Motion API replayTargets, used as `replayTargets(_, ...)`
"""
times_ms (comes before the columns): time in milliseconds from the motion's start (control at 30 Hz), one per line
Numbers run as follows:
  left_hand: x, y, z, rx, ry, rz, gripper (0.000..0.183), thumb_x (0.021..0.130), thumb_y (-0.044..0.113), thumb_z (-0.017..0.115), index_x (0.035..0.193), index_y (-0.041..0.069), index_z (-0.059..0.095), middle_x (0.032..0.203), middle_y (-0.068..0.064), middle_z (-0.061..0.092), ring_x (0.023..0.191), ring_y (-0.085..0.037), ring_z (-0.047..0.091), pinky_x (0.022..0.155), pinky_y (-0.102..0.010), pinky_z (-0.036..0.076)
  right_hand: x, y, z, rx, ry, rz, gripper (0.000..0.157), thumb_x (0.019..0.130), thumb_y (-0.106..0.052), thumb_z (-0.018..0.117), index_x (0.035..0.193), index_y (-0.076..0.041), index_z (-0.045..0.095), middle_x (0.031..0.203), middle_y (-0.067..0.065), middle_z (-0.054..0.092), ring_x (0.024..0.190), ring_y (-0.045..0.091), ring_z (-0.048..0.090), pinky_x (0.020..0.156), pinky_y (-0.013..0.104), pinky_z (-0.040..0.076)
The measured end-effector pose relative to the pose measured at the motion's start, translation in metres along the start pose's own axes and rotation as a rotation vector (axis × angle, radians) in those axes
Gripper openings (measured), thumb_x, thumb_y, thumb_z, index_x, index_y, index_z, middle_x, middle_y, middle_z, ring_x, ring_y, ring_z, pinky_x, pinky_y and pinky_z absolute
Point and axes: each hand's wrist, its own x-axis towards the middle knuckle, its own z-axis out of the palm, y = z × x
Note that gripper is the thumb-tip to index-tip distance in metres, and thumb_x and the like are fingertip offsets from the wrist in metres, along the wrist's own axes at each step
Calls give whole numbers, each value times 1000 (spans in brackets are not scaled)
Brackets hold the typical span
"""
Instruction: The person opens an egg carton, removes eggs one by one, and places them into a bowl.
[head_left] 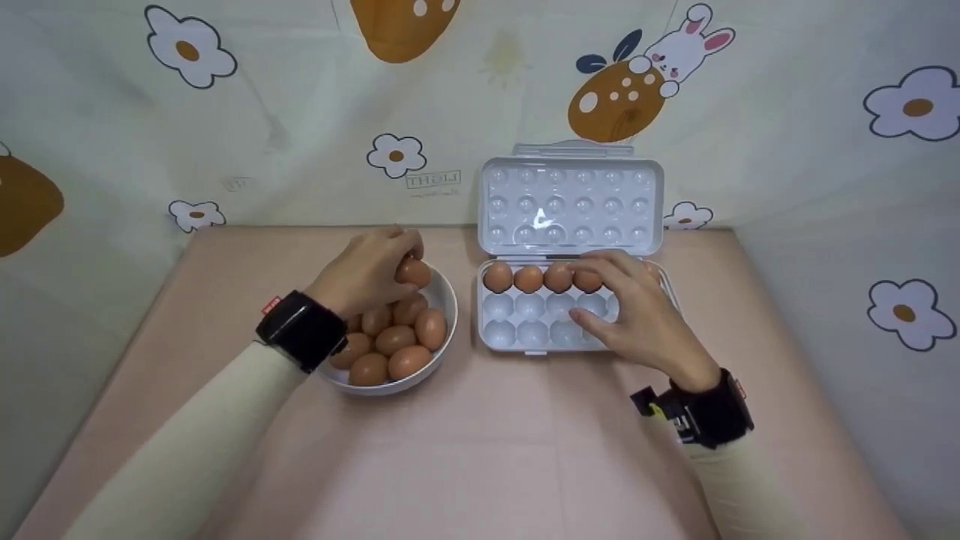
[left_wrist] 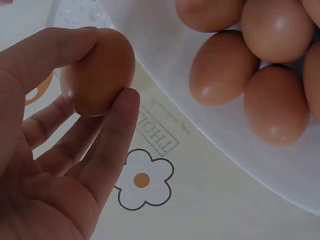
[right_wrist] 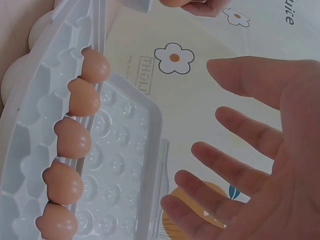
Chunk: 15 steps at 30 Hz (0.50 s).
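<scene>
My left hand (head_left: 364, 270) pinches a brown egg (left_wrist: 100, 72) between thumb and fingers, at the far side of a white bowl (head_left: 453, 304). Several more brown eggs (head_left: 394, 340) lie piled in that bowl. To its right stands a pale plastic egg box (head_left: 532, 331) with its lid (head_left: 645, 206) raised. Brown eggs (head_left: 528, 278) sit side by side along the back row of cups; in the head view my right hand covers part of that row. Over the box's right part hovers my right hand (head_left: 637, 319), fingers spread and apart, holding nothing.
Bowl and box stand on a pinkish tabletop (head_left: 480, 465). Behind it hangs a pale curtain (head_left: 300, 97) printed with flowers and a rabbit, and the raised lid is close to it. Black devices (head_left: 300, 330) are strapped to both wrists.
</scene>
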Motion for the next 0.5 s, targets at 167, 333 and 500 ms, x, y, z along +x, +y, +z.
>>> replayTargets(167,4,-9,5,43,-51,-2,30,87,5,85,112,3,67,98,-11,60,89,-27,59,74,-38,54,1,0,0,-9,4,-14,58,86,-19,90,139,-18,69,138,4,64,133,28,56,110,56,34)
replayTargets(333,8,-13,11,46,-88,-26,29,89,6,83,113,3,67,99,-10,58,88,-27,58,75,-37,53,1,2,1,-7,20,-37,58,84,-16,90,138,-19,69,136,2,65,130,26,59,108,53,34)
replayTargets(500,12,-14,17,57,-93,-27,28,91,5,80,115,3,66,100,-11,59,88,-27,59,76,-37,53,0,3,1,0,23,-37,57,84,-15,90,137,-19,70,136,1,65,130,25,59,107,52,35)
